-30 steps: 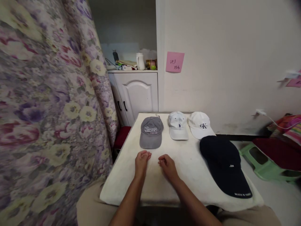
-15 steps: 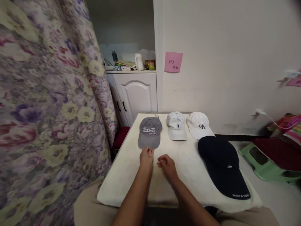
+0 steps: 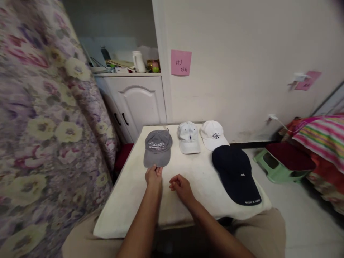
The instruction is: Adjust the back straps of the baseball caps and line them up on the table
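A grey baseball cap (image 3: 157,148) with white "Always" lettering lies at the left of the table, its brim towards me. My left hand (image 3: 154,176) pinches the front edge of that brim, with some fingers hidden beneath it. Just to the right, my right hand (image 3: 180,186) hovers over the cloth with its fingers curled in, and nothing shows in it. Further back sit a pale blue cap (image 3: 189,138) with a small dark emblem and a white cap (image 3: 214,135) marked "CK". A large navy cap (image 3: 233,172) with a long brim rests at the right.
A cream cloth covers the table (image 3: 129,211). Floral curtain (image 3: 53,143) hangs along the left side, and a white cabinet (image 3: 139,104) stands behind. A green stool (image 3: 279,172) with a dark red top is on the floor at the right. One pink note (image 3: 181,62) is on the wall.
The view has turned to the right, so everything appears shifted left. My left hand stays on the grey cap's brim, and my right hand keeps its curled pose beside it.
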Demonstrator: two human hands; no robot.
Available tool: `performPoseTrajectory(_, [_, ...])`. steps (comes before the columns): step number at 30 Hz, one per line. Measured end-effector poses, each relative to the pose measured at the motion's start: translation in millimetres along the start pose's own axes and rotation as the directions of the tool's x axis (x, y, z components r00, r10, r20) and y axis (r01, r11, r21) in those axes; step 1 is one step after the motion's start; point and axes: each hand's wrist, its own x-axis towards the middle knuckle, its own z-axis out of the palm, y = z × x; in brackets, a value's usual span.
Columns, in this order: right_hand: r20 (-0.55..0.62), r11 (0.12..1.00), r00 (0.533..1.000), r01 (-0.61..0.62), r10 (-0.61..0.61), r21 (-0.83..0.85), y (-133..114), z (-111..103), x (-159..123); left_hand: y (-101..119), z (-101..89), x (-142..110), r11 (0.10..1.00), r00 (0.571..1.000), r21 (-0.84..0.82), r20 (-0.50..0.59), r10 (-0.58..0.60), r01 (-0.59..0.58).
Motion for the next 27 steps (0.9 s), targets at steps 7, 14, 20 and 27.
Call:
performPoseTrajectory(7, [0.004,1.000,1.000,-0.022,0.022,-0.013,-11,-16,-23,-1,2.4,0,1.000,1.000,0.012,-0.016,0.016,-0.015])
performPoseTrajectory(14, [0.029,0.999,0.999,-0.036,0.036,-0.006,-16,-19,-25,-1,3.7,-2,0.999,0.999,0.014,-0.009,0.036,-0.036])
performPoseTrajectory(20, [0.026,0.999,0.999,-0.028,0.028,0.018,-16,-19,-24,1,2.8,-10,0.997,0.999,0.066,0.037,0.025,-0.028])
performPoseTrajectory(27, [-0.044,0.995,0.998,-0.031,0.035,0.094,-17,-33,-38,-20,-14.2,-61,0.956,0.950,0.239,0.218,-0.223,0.170])
